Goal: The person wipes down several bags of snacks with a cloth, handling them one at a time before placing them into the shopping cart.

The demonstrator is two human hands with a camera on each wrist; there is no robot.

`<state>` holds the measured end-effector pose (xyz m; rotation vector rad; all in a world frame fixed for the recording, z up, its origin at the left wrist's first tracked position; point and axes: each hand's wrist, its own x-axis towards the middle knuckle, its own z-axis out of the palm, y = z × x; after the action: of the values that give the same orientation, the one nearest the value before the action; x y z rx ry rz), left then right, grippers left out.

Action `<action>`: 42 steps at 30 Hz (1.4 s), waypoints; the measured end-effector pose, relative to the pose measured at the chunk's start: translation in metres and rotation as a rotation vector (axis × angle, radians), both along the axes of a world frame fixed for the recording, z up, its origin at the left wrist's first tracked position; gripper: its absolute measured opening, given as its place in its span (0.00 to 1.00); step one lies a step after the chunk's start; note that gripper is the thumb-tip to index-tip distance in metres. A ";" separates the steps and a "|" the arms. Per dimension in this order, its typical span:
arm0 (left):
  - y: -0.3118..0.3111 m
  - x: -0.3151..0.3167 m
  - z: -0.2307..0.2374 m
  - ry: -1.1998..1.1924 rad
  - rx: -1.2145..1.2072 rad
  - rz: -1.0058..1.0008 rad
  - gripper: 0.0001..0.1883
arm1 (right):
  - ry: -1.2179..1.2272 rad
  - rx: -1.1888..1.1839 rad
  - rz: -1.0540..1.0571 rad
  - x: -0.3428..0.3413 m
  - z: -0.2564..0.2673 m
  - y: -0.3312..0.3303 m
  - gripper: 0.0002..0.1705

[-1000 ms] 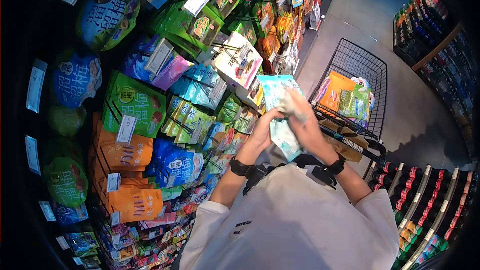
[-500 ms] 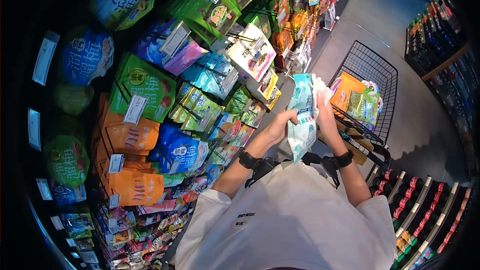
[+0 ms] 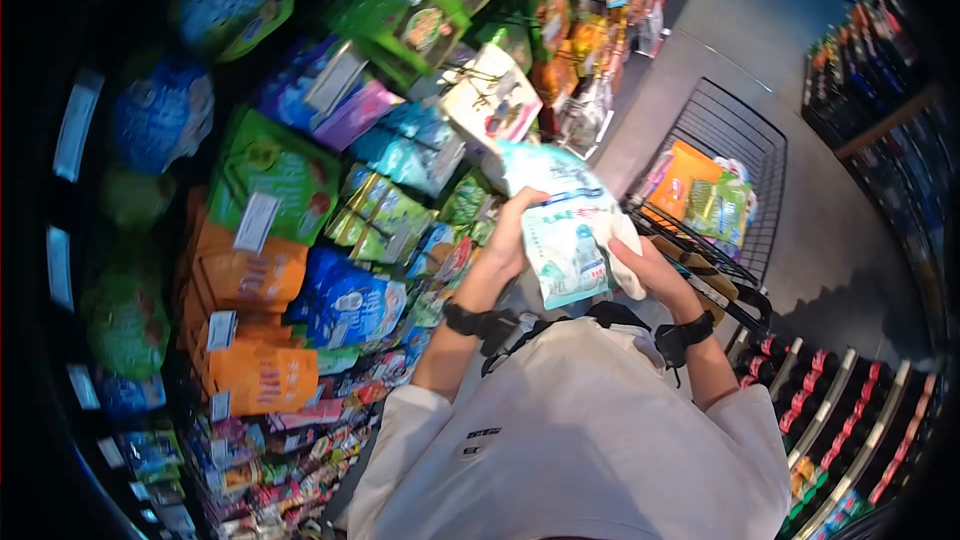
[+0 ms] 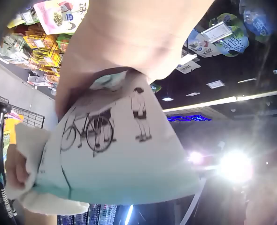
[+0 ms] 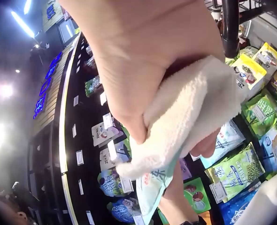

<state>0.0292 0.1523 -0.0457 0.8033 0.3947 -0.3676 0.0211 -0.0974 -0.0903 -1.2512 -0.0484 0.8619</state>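
Note:
My left hand (image 3: 510,235) grips a pale teal and white snack bag (image 3: 562,225) by its left side, thumb across the front. Its printed face is turned up toward the head view. The left wrist view shows the back of the bag (image 4: 124,159), with line drawings of a bicycle and figures. In my right hand (image 3: 662,275) is a white fluffy cloth (image 5: 176,112), bunched between thumb and fingers. That cloth lies against the bag's right edge, partly wrapped over it. The right fingers are mostly hidden behind the cloth.
A black wire shopping cart (image 3: 775,180) stands ahead to the right, holding an orange bag (image 3: 690,175) and a green bag (image 3: 735,205). Hanging snack packets, such as a blue packet (image 3: 350,295), fill the shelf at left. Bottles (image 3: 810,390) stand in rows at lower right.
The bag turned nearly edge-on, then swung back left with its front facing up. My right hand with the cloth has moved from the bag's face down to its right edge.

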 end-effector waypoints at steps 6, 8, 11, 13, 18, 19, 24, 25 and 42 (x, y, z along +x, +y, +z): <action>0.036 -0.004 -0.018 -0.162 0.185 -0.109 0.21 | -0.079 0.059 -0.350 0.001 -0.004 -0.009 0.26; 0.041 -0.011 -0.001 -0.181 0.243 -0.084 0.23 | -0.086 0.010 -0.468 0.009 -0.014 -0.013 0.26; 0.045 -0.023 0.034 -0.306 0.397 -0.006 0.23 | -0.010 -0.108 -0.717 0.020 0.018 -0.029 0.26; 0.051 -0.035 0.062 -0.442 0.402 0.040 0.22 | -0.177 -0.046 -0.811 0.033 0.003 -0.055 0.25; 0.059 -0.088 0.129 -0.797 0.483 0.206 0.17 | -0.172 -0.019 -1.115 0.060 -0.032 -0.101 0.26; 0.064 -0.098 0.135 -0.883 0.526 0.218 0.16 | -0.184 0.027 -1.135 0.060 -0.030 -0.091 0.26; 0.046 -0.142 0.158 -1.177 0.318 0.354 0.13 | -0.118 -0.227 -0.867 0.034 -0.035 -0.048 0.27; 0.040 -0.159 0.167 -1.114 0.313 0.398 0.14 | -0.098 -0.240 -0.830 0.029 -0.031 -0.035 0.26; 0.076 -0.257 0.199 -1.153 0.922 0.958 0.10 | -0.103 -0.198 -0.311 0.017 -0.031 0.120 0.23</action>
<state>-0.2277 0.2283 0.1529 1.4348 -0.2168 1.2404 0.0380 0.0224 -0.1217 -1.4424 0.1491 0.5411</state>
